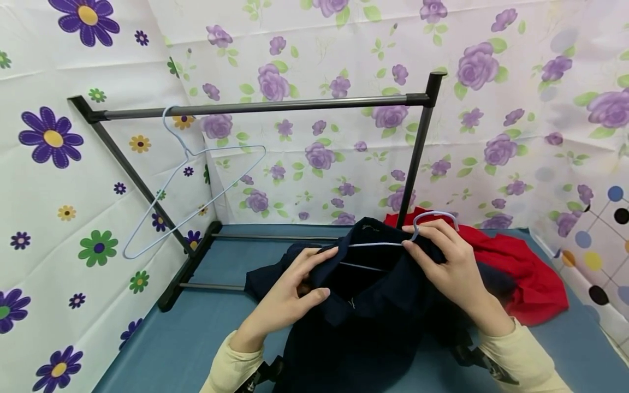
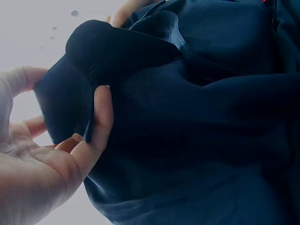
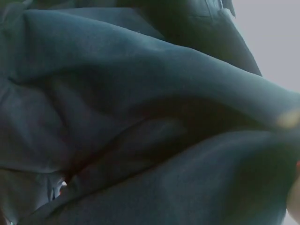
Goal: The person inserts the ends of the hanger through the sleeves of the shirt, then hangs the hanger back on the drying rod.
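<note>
A navy collared shirt (image 1: pixel 358 338) is held up above the table, its neck opening facing up. My left hand (image 1: pixel 287 292) grips the left side of the collar; in the left wrist view the collar (image 2: pixel 65 103) lies between fingers and thumb. A light blue hanger (image 1: pixel 434 213) is partly inside the shirt, its bars showing through the neck opening and its hook sticking out. With thumb and fingers my right hand (image 1: pixel 454 267) pinches the hanger at the base of the hook. Navy cloth (image 3: pixel 140 103) fills most of the right wrist view.
A black metal rack (image 1: pixel 304 105) stands behind on the blue-covered table (image 1: pixel 142 349). From its bar, at the left, hangs another light blue hanger (image 1: pixel 172 177). A red garment (image 1: pixel 530 273) lies at the right, next to the rack's upright. Flower-printed sheets surround the table.
</note>
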